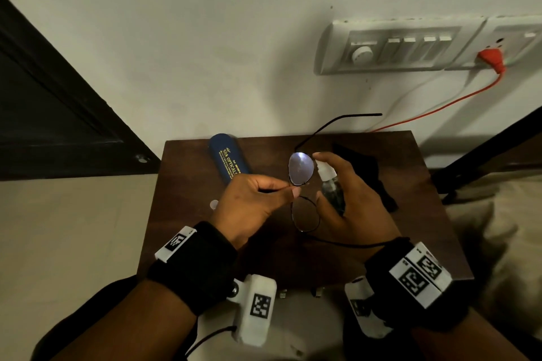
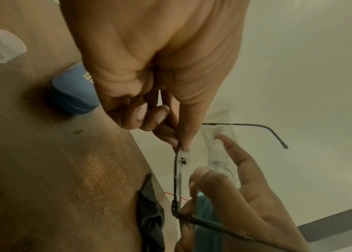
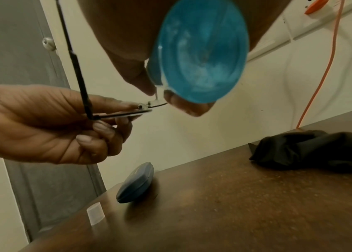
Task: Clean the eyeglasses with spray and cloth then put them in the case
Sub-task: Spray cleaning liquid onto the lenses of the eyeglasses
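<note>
Thin black-rimmed eyeglasses hang above the brown table, arms unfolded. My left hand pinches them at the bridge between thumb and fingertips. My right hand grips a small clear spray bottle with blue liquid; its white nozzle sits close beside the far lens, and a forefinger rests on top. From the right wrist view the bottle's blue base fills the top. A closed blue case lies at the table's back left. A crumpled black cloth lies at the back right.
A small clear cap stands on the table left of my left hand. A switch panel with an orange plug and cord is on the wall behind. A dark door stands at the left, bedding at the right.
</note>
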